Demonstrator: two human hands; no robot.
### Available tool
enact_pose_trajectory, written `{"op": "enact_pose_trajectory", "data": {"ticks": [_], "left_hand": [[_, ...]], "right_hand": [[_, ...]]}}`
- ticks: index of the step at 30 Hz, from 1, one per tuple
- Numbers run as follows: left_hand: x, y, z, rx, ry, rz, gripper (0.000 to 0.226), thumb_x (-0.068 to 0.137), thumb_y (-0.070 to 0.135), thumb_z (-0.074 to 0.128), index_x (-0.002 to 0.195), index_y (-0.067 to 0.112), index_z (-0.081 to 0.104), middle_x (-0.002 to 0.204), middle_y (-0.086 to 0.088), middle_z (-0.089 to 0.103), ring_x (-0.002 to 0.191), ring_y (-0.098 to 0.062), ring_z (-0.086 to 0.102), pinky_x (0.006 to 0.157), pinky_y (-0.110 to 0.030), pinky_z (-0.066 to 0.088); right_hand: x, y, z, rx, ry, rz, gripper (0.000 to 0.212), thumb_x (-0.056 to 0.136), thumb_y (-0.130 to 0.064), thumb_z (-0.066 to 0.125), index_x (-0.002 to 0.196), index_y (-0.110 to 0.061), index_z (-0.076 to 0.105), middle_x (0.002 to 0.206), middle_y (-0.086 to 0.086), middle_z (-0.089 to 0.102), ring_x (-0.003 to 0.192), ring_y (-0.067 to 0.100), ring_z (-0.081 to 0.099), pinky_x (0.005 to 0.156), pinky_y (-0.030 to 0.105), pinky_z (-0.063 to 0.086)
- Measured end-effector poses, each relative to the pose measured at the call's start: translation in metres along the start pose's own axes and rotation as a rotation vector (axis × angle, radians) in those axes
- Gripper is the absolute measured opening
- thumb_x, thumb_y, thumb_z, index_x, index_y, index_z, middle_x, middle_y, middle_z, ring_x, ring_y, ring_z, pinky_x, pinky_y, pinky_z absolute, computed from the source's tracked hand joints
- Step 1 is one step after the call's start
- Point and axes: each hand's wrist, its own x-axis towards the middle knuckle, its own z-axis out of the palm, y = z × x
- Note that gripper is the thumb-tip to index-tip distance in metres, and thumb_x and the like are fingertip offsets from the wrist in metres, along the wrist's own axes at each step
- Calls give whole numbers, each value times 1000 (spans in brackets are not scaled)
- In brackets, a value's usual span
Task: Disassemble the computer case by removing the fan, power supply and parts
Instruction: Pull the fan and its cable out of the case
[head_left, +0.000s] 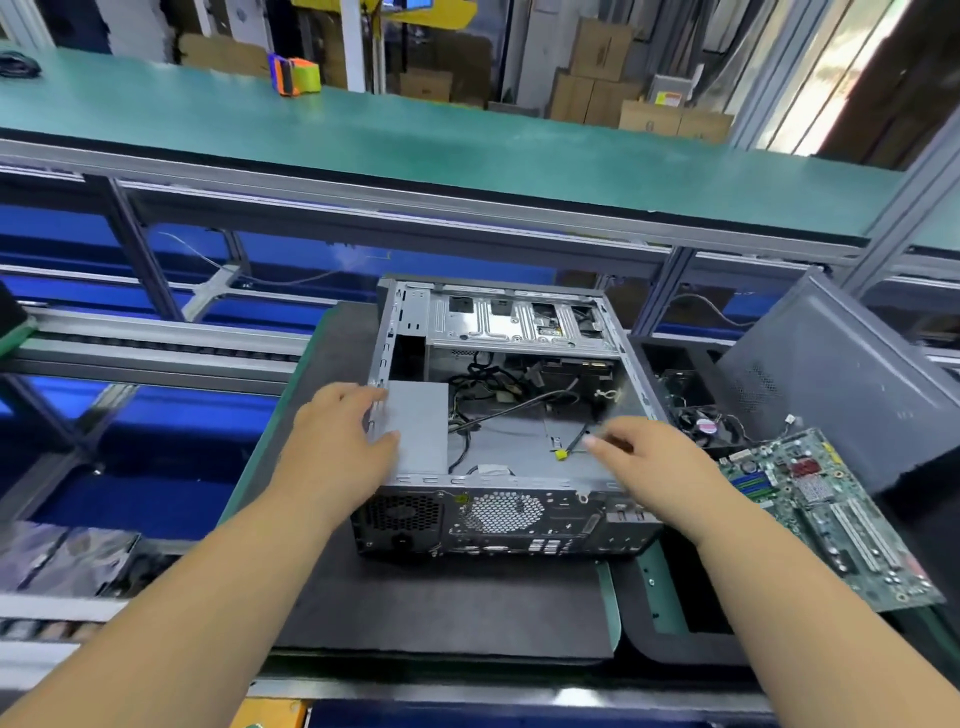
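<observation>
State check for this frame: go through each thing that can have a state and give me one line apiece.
computer case: side open, lying flat on mat
power supply: inside case
motherboard: out, right of case
fan: out, beside case
side panel: off, leaning
left hand: open, on power supply
right hand: open, reaching into case

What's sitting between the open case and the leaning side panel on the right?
In the head view, a black fan and the removed motherboard lie between the computer case and the side panel.
</observation>
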Motion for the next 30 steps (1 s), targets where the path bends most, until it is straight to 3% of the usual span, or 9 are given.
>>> {"op": "enact_pose_trajectory", "data": {"ticks": [1,5,10,13,17,20,22,26,30], "left_hand": [[2,5,0,-1,-3,22,48,88,30,63,135,28,53,141,5,44,130,-19,39,105,-38,38],[8,21,2,-18,-35,92,42,90,30,62,131,32,54,140,8,42,132,-16,38,108,-36,35],[15,28,0,-94,48,79,44,89,25,65,132,28,56,140,6,44,133,-15,39,112,-40,35],[17,25,-4,-93,90,70,44,90,24,65,133,27,56,139,7,45,131,-12,40,112,-34,33],[19,22,-10,-94,115,64,43,91,22,65,133,26,56,136,8,46,125,-6,41,105,-17,27],[18,18,-10,-97,126,47,42,91,23,65,132,29,56,133,14,45,119,4,39,97,-6,22],[17,15,-9,-88,127,48,42,91,23,65,131,30,57,131,15,45,118,5,39,93,1,18],[16,14,-7,-69,108,44,41,91,24,65,130,31,57,131,17,44,114,10,35,86,10,16],[18,19,-3,-100,89,32,39,91,24,64,129,32,57,133,16,44,114,9,36,83,11,17]], "right_hand": [[7,-7,-3,7,22,-14,25,95,-51,52,80,-34,61,74,-12,62,73,9,59,66,28,44],[49,-38,0,140,-85,-80,14,95,-37,54,96,-35,67,94,-16,67,80,8,64,59,26,48],[116,-78,37,-104,-367,-203,35,93,-17,50,124,-14,67,130,4,63,111,23,60,95,37,50],[141,-88,59,-269,-453,-258,35,95,-16,47,122,-3,65,127,14,63,111,31,60,97,42,49],[160,-94,77,-430,-538,-275,32,98,-11,40,117,0,62,115,16,59,101,29,51,77,31,40],[170,-95,85,-467,-597,-231,40,100,-10,34,136,-5,52,140,18,47,126,31,45,91,33,38],[171,-96,87,-483,-616,-222,42,102,-12,32,140,-5,49,146,18,44,127,32,46,95,33,38],[168,-94,80,-383,-580,-210,36,100,-10,34,125,3,58,132,20,55,116,33,52,84,29,38],[165,-85,67,-60,-457,-115,43,95,-8,42,136,-1,52,138,18,52,115,33,54,85,31,46]]}}
